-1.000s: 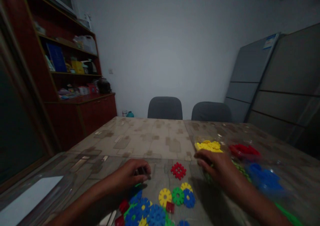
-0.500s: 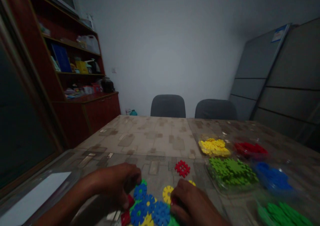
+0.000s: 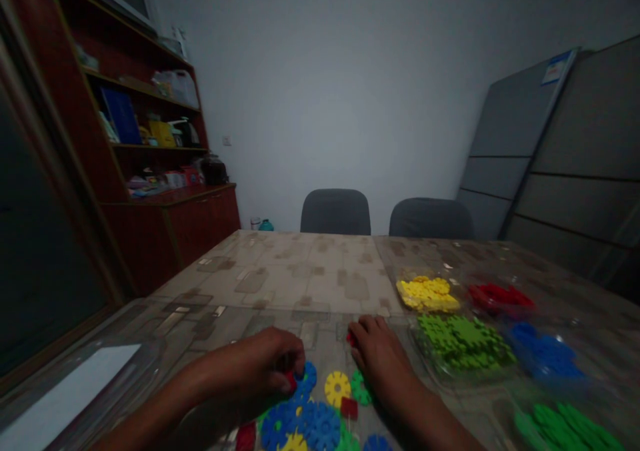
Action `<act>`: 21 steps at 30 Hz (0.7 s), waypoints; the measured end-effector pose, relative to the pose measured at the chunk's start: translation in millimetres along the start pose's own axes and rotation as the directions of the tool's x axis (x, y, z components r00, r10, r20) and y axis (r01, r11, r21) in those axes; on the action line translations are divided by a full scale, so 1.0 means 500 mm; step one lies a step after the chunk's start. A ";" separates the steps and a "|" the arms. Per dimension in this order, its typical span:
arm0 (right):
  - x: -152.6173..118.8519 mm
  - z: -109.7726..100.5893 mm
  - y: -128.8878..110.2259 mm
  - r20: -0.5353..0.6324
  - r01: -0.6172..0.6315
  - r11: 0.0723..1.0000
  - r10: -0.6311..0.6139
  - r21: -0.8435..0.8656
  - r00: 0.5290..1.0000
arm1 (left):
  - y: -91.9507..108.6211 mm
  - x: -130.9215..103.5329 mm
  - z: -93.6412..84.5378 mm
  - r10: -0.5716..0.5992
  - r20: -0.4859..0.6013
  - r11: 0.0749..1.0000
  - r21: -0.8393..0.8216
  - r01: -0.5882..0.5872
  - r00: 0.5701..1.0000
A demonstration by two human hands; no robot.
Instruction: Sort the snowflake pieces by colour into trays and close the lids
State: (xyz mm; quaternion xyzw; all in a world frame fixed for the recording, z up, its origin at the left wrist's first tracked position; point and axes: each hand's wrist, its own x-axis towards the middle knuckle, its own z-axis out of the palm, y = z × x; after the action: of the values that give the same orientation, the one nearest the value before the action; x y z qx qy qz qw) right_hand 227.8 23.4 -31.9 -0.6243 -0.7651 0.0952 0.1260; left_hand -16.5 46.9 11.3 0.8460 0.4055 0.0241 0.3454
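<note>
Bent fingers of my left hand (image 3: 273, 361) close on a small red interlocking piece (image 3: 291, 380), right beside a blue notched disc (image 3: 309, 375). That disc adjoins a cluster of linked blue discs (image 3: 323, 426) with yellow and green ones among them, at the bottom edge. My right hand (image 3: 377, 348) reaches farther out, its fingertips curled over a red interlocking piece (image 3: 351, 338) that is mostly covered. Near its wrist lie a green disc (image 3: 360, 388), a yellow disc (image 3: 338, 388) and a red square piece (image 3: 349, 408).
To the right stand clear tubs with yellow discs (image 3: 429, 294), red pieces (image 3: 501, 298), light green pieces (image 3: 463, 340), blue pieces (image 3: 546, 352) and green discs (image 3: 565, 428). A white sheet (image 3: 65, 394) lies at left. Two grey chairs (image 3: 335, 211) stand behind the table.
My right hand has moved up and away from the cluster, onto the loose red piece. My left hand has shifted right, and the red piece and blue disc by it sit farther right.
</note>
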 end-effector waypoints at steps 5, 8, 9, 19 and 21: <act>-0.007 -0.009 0.003 -0.016 0.025 1.000 -0.025 0.015 1.000 | 0.019 0.019 0.028 0.113 -0.070 0.991 -0.058 -0.117 0.991; -0.017 -0.012 0.015 -0.009 0.059 0.997 -0.058 0.052 0.998 | 0.025 0.032 0.053 0.169 -0.129 0.982 -0.057 -0.178 0.977; -0.019 -0.012 0.020 -0.004 0.069 0.995 -0.068 0.072 0.998 | 0.026 0.035 0.059 0.188 -0.136 0.979 -0.055 -0.197 0.973; -0.018 -0.002 0.045 0.009 -0.027 0.970 0.026 0.242 1.000 | -0.017 0.052 0.054 0.233 -0.271 0.962 -0.077 -0.262 0.934; -0.017 -0.001 0.046 0.000 -0.062 0.963 0.064 0.261 0.998 | -0.039 0.063 0.053 0.197 -0.327 0.967 -0.091 -0.239 0.924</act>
State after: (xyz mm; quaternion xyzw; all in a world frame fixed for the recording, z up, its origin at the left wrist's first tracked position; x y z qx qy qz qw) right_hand 251.2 19.7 -39.2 -0.6267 -0.7251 0.1962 0.2073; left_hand 0.2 62.3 -28.1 0.8471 0.3562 0.2232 0.3253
